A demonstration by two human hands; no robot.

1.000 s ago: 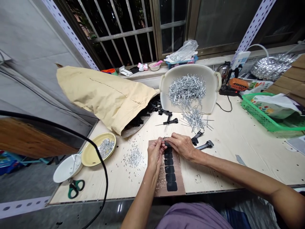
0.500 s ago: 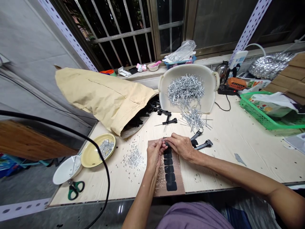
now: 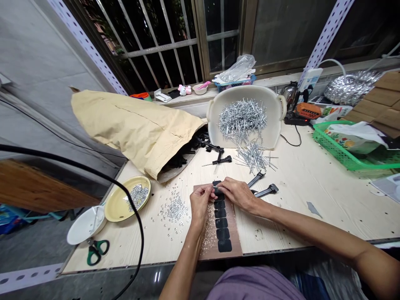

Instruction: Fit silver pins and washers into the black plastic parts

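My left hand [image 3: 200,204] and my right hand [image 3: 240,195] meet over the upper part of a brown board [image 3: 210,246]. A thin metal pin [image 3: 215,187] shows between their fingertips. My right fingers pinch it; my left thumb and forefinger press together at its other end, and anything else inside them is hidden. Beneath lies a column of black rounded-square pads [image 3: 223,223]. Past my right hand rest black plastic parts with long arms [image 3: 267,191]. Small clear-silver pieces [image 3: 176,208] are scattered left of the board.
A pale tub [image 3: 275,125] tipped on its side spills metal pins [image 3: 254,156]. The paper sack [image 3: 134,129] holds more black parts. At left are a yellow bowl [image 3: 117,210], a white bowl [image 3: 78,231] and scissors [image 3: 97,251]; a green basket [image 3: 337,156] stands right. A black cable [image 3: 140,233] crosses the left foreground.
My hands have shifted slightly, with the right fingers a little lower, and the top black pad shows more. The pin is still between the fingertips. The whole view has moved slightly.
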